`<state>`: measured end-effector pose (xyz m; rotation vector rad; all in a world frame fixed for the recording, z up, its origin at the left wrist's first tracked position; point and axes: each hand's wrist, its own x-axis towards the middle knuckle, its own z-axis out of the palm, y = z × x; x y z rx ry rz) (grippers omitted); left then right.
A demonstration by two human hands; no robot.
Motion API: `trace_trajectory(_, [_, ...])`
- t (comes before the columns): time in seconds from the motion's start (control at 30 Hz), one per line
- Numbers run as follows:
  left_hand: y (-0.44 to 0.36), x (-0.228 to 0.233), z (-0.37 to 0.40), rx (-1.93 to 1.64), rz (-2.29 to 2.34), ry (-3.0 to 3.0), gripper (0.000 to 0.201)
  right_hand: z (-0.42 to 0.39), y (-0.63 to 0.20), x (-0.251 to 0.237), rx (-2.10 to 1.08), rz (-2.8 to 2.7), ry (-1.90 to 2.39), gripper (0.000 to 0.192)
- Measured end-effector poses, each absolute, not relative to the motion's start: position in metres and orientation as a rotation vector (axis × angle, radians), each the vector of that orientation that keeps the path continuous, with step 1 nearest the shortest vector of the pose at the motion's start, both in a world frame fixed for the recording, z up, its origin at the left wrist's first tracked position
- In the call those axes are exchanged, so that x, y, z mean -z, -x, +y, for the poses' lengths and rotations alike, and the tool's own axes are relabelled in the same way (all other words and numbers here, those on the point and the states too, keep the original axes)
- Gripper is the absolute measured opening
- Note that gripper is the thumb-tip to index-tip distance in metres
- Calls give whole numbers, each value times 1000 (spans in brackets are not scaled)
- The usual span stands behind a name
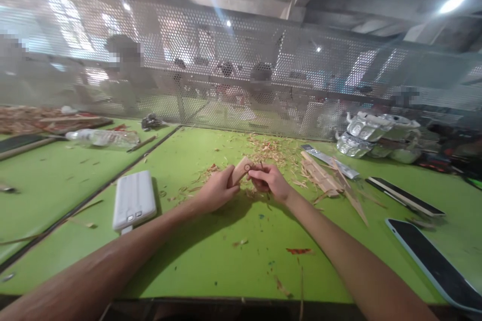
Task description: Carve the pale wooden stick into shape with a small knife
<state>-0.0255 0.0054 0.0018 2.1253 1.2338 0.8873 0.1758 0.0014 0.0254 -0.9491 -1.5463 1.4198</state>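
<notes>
A person's left hand (217,191) grips a small wood block (241,170) above the green desk (211,256), fingers wrapped around it. The right hand (270,180) touches the block's right side, fingers pinching a thin tool. Shavings (265,149) lie behind the block; a white power bank (133,199) lies to its left.

No readable text, label, brand, number or sign shows on anything.

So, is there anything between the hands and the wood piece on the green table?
No, nothing visible. The left hand already grips the wood piece, and the right hand touches its upper end. Only shavings lie on the table around them.
</notes>
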Motion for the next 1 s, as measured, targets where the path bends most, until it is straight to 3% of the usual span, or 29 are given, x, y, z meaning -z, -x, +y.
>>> trace_trajectory(0.47, [26,-7,5,-801,1157,-2070,7,5,-180,-23,-1564,-1496,901,27])
trace_trajectory(1.0, [26,-2,13,-704,1182,-2074,23,12,-202,-28,-1736,-1657,847,32])
